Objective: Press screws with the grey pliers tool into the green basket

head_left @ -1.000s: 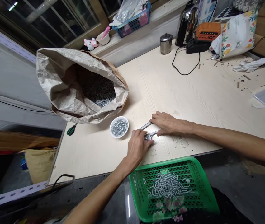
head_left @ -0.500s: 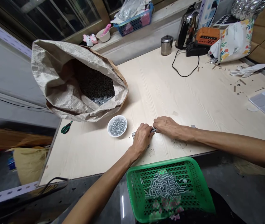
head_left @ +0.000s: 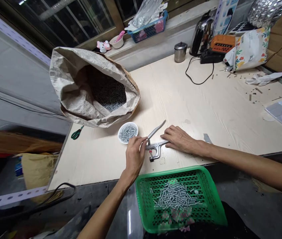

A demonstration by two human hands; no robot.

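Note:
Grey metal hand press pliers (head_left: pixel 157 149) lie on the table with their two handles spread apart, showing a C-shaped jaw, a dark spring and a small red ring. My right hand (head_left: pixel 179 138) grips the end of the lower handle. At the head of the pliers, the thumb and fingers of my left hand (head_left: pixel 135 154) are pinched together; what is between them is too small to make out. Just behind that hand stands a white bowl (head_left: pixel 128 132) full of small metal springs. More springs (head_left: pixel 174 196) lie heaped in a green plastic basket (head_left: pixel 141 202) in front of me.
A large woven sack (head_left: pixel 68 96) of springs stands open at the back left. Green-handled scissors (head_left: pixel 77 133) lie by the table's left edge. Along the back are a metal canister (head_left: pixel 180 52), a kettle (head_left: pixel 202 33) and a black cord (head_left: pixel 189 78). Scraps litter the right side.
The pliers' handles, pressed together under both hands before, are now spread apart. My left hand has moved left to the tool's head, and my right hand has loosened and flattened. The view has shifted slightly.

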